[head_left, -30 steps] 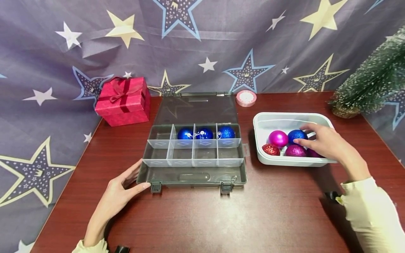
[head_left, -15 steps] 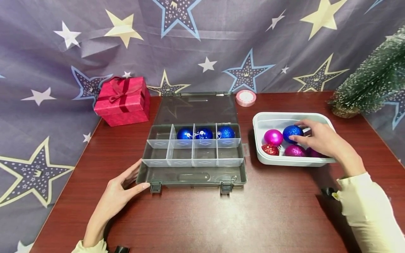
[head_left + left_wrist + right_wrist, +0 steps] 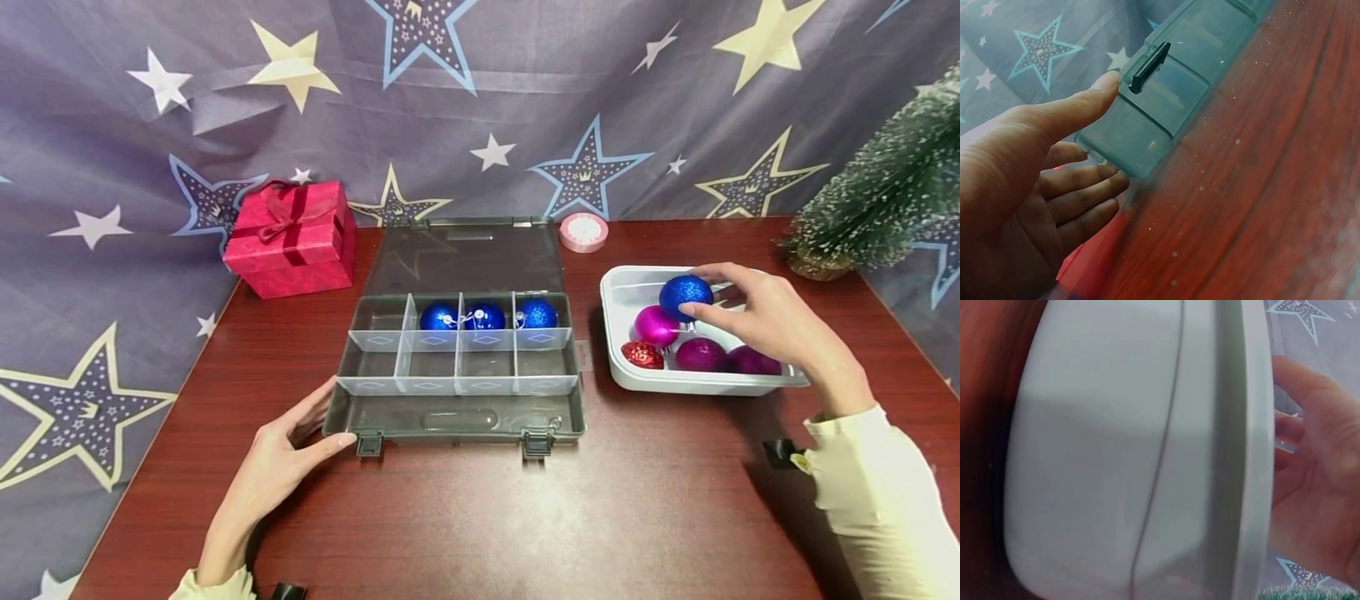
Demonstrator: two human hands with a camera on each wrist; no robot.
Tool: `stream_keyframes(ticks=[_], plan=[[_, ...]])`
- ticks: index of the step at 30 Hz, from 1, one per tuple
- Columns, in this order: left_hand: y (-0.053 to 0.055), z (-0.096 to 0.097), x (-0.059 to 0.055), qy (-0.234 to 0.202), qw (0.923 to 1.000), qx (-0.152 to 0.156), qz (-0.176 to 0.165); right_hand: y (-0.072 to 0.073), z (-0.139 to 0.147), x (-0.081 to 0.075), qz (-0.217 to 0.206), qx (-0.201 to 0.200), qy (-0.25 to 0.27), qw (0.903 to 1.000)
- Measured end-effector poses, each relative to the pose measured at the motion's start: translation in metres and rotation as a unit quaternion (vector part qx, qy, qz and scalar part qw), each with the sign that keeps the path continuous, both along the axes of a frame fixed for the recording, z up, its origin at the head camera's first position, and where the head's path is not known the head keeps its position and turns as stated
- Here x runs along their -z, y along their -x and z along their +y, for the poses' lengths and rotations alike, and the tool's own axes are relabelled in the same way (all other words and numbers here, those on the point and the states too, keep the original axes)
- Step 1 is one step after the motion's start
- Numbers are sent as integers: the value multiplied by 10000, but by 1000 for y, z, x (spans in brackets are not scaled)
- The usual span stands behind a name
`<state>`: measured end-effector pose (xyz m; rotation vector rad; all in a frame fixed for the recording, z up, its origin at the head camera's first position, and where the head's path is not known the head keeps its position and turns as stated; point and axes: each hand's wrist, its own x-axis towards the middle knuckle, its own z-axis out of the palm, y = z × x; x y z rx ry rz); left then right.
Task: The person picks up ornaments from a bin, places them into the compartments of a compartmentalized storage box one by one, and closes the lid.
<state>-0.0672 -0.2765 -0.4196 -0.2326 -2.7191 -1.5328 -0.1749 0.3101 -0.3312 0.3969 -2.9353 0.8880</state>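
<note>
In the head view, my right hand [image 3: 776, 321] pinches a glittery blue Christmas ball [image 3: 686, 298] between thumb and fingers, above a white tub [image 3: 675, 382]. Inside the tub lie a shiny pink ball [image 3: 656, 326], a red patterned ornament [image 3: 642, 355] and glittery magenta balls [image 3: 701, 355]. The right wrist view has the tub's wall [image 3: 1110, 437] hiding the held ball. My left hand [image 3: 281, 458] rests at the front left corner of an open grey divided box [image 3: 457, 421], thumb by a latch, fingers along its side. Three blue balls [image 3: 483, 317] occupy back-row compartments of the box.
A red gift box [image 3: 292, 237] stands at the back left. Behind the divided box's raised lid [image 3: 465, 258], to the right, is a pink ribbon roll [image 3: 583, 233]. A small frosted Christmas tree [image 3: 877, 183] stands at the back right, before a star-patterned cloth [image 3: 495, 83].
My right hand has taken hold of the glittery blue ball, shifted it slightly left and lifted it above the other balls. The left hand and divided box have stayed still.
</note>
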Motion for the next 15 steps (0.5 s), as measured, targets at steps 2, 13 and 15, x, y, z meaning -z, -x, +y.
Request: stream_keyframes(ticks=[2,13,15], plan=[[0,0,0,-1,10000,-2,11,0,-3,-1,50,-9,93,9999],[1,0,1,-9,10000,19,66,7,-30,-11,83,-229,262,9994],[1,0,1,-2,10000,30,73,8,-36,-14,14,-318,334,9989]])
